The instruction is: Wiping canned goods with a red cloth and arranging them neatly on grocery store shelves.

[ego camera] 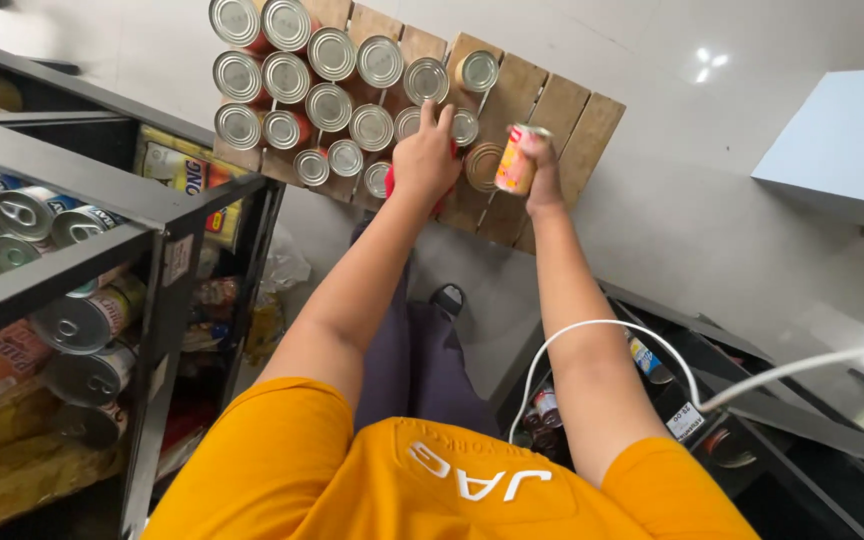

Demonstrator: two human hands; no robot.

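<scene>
1. Head view: my right hand (pixel 544 170) has its fingers wrapped around an orange-and-yellow can (pixel 517 160), held above the wooden pallet (pixel 562 120).
2. My left hand (pixel 425 155) grips a red can (pixel 392 182) among the standing cans (pixel 330 105).

Cans (pixel 330 52): shiny metal lids. Pallet (pixel 558 110): rough bare wood. Shelf (pixel 102 205): matt dark metal. Floor (pixel 692 200): glossy tile.

Orange can (pixel 515 160) in right hand (pixel 544 172)

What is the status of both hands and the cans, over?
Left hand resting on a red can. Right hand gripping an orange-and-yellow labelled tin can. Silver-topped cans crowd the wooden pallet.
</scene>
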